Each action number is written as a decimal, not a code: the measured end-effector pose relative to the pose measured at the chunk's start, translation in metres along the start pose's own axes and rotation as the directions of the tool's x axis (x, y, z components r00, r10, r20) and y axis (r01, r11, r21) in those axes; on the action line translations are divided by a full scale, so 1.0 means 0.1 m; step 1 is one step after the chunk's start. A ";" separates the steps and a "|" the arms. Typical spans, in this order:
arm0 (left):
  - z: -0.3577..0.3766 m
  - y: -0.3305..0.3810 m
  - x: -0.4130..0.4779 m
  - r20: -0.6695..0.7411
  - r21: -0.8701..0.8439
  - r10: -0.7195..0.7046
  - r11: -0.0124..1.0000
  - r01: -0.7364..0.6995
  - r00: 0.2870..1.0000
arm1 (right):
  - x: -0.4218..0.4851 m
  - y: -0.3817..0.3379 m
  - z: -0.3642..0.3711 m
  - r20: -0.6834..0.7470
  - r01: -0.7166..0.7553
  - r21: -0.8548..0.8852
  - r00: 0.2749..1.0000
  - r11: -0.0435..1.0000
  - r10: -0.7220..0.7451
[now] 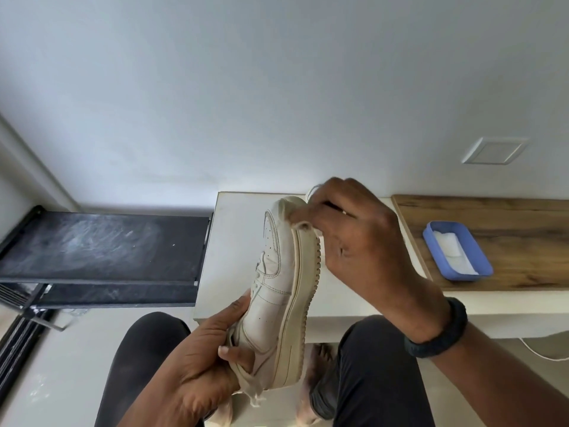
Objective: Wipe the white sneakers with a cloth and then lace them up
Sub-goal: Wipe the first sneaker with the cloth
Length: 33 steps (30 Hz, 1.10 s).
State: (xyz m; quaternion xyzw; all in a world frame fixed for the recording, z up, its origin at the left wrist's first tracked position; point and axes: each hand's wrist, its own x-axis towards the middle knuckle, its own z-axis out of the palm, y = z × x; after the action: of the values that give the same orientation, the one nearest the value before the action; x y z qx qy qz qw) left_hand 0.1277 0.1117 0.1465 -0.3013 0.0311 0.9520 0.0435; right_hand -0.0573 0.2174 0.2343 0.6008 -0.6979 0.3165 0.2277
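Note:
A white sneaker [277,291] is held up on its side over my lap, toe pointing away, sole facing right. My left hand [212,349] grips its heel and collar. My right hand [348,241] pinches a small whitish cloth [303,224] against the toe end by the sole edge. A frayed bit of fabric hangs below the heel [255,396]. Behind my right hand, part of something white [312,191] shows on the table; I cannot tell what it is.
A low white table [234,241] stands ahead against the wall, with a wooden board [492,217] on its right part. A blue tray [455,254] holding something white sits on the board. A black shelf [101,251] is at left. My knees and bare foot are below.

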 end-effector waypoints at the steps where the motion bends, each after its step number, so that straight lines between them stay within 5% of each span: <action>1: 0.02 0.00 -0.01 0.006 -0.011 -0.005 1.000 0.005 1.000 | 0.01 0.01 0.02 0.003 -0.012 -0.015 1.000 1.000 0.012; 16: -0.01 0.04 -0.03 0.041 -0.141 -0.046 0.989 0.052 0.998 | -0.50 -0.01 0.26 0.088 0.087 0.029 0.992 0.996 -0.089; 23: 0.00 0.03 -0.05 0.136 -0.181 -0.051 0.981 0.075 0.989 | -0.23 0.02 0.18 0.022 -0.009 0.077 1.000 0.997 0.008; 27: 0.07 0.03 -0.10 0.072 -0.118 0.061 0.992 -0.053 0.996 | -0.19 0.01 0.21 0.010 -0.052 0.054 0.999 0.997 0.051; 33: 0.02 0.05 -0.09 0.085 -0.153 -0.032 0.987 0.044 0.996 | -0.35 -0.03 0.32 0.054 -0.027 0.079 0.998 0.997 0.023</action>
State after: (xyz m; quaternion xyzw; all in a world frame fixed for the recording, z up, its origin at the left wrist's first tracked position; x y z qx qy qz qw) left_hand 0.1328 0.1068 0.1536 -0.2648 -0.0505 0.9622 0.0394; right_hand -0.0465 0.2183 0.1880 0.6088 -0.6980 0.3307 0.1811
